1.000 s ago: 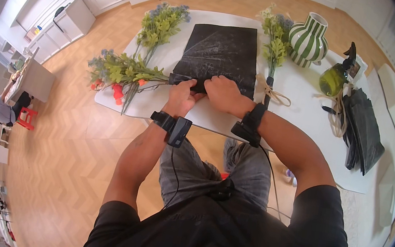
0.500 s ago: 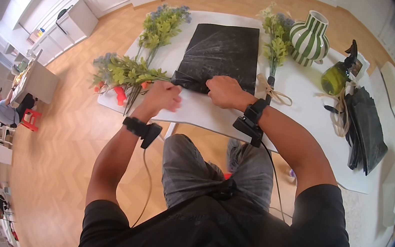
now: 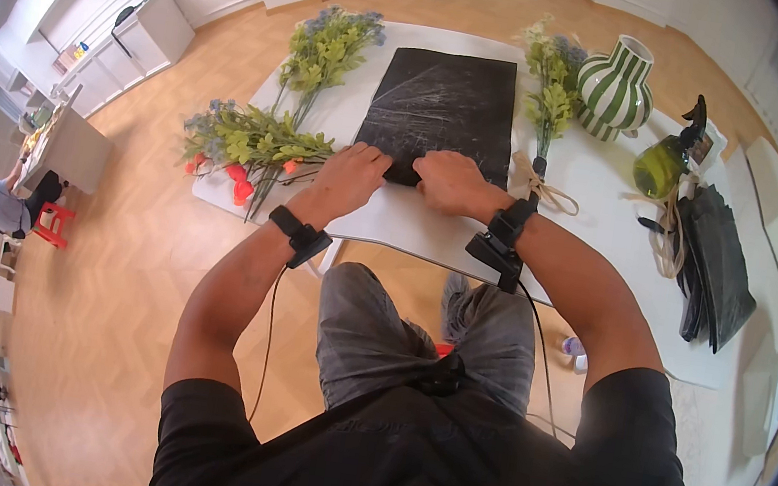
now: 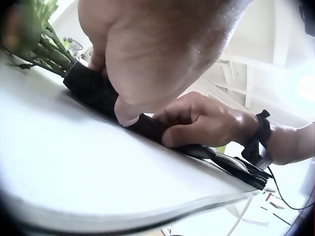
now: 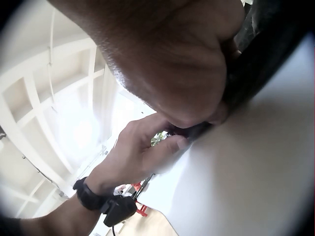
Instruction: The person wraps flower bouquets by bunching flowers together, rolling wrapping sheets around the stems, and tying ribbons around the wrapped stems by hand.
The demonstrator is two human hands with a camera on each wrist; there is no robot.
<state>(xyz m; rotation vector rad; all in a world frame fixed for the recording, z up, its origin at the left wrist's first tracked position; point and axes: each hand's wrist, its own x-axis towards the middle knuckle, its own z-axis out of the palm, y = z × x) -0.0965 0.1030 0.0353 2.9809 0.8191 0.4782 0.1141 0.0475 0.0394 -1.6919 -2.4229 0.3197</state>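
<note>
A black wrapping sheet (image 3: 444,102), creased and plastic-looking, lies on the white table (image 3: 393,214), its near edge rolled up. In the left wrist view, green stems (image 4: 55,55) run into the left end of this black roll (image 4: 81,89). My left hand (image 3: 350,180) grips the roll toward its left end, fingers over the top and thumb at the near side. Close beside it, my right hand (image 3: 460,185) holds the roll with fingers curled over it, the thumb low against it in the left wrist view. Both palms hide much of the roll.
Left of the sheet lie leafy flower stems (image 3: 320,59) and a bunch with red blooms (image 3: 250,134). On the right are a twine-tied bouquet (image 3: 547,106), a striped vase (image 3: 616,88), a green spray bottle (image 3: 658,167) and folded black sheets (image 3: 719,265). A person sits far left.
My left hand let go of the roll's left end, swung off to the left, then came back onto the roll with fingers over it. My right hand stays on the roll.
</note>
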